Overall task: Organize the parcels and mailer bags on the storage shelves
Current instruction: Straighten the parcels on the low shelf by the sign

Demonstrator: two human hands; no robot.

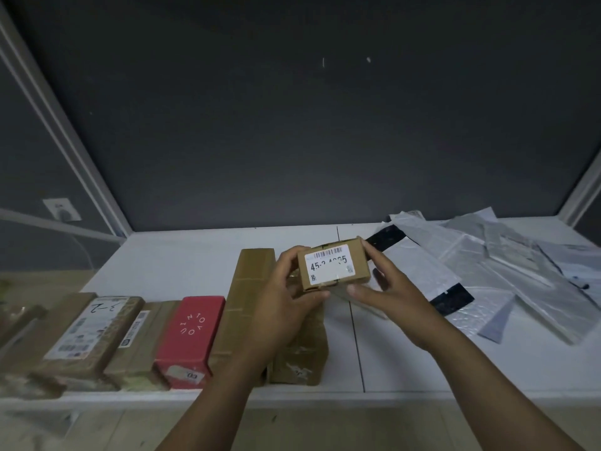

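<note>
Dark grey wall (292, 125) is filling the background, and below it the white shelf (182, 255) is stretching across. You're holding a small cardboard box (335, 271) in the air just above the middle of the shelf, both hands on it. Your left hand (286, 301) is wrapping its fingers round the box's left end, thumb tucking under the near edge. Your right hand (390, 288) is pinching the right end, index finger lying along the far corner and thumb pressing the lower near edge. The white label (328, 263) with its barcode is facing you, its digits partly lost in glare.

Down to your left, parcels are sitting side by side along the shelf's front: a brown parcel marked 3-2 (87, 333), a narrower brown parcel (143, 340) just beside it, a red box (192, 336), then a long brown parcel (250, 288) running front to back. A taped brown parcel (302, 353) is lying directly under your left wrist. Off to your right, mailer bags (487, 271) are sprawling in a loose overlapping heap — grey, white, black-edged — well apart from that row. A wall socket (61, 209) is showing at far left.
</note>
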